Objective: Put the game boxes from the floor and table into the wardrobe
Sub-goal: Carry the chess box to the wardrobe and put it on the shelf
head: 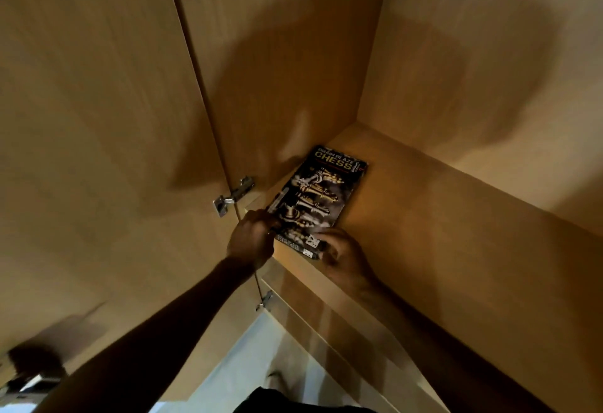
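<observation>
The chess box [315, 197] lies flat on the shelf [424, 223]. The left hand [251, 239] and right hand [346, 256] grip its near corners (fingers curled).

Near corners of chess box [318, 194] covered by left hand [251, 239], right hand [342, 256]. Small print on box edge unreadable. Bottom-left dark shape [36, 370] blurred, cut off, perhaps furniture.

left hand [253, 238] and right hand [342, 256] stretched forward, close together — each gripping near edge of game box [321, 190]
</observation>
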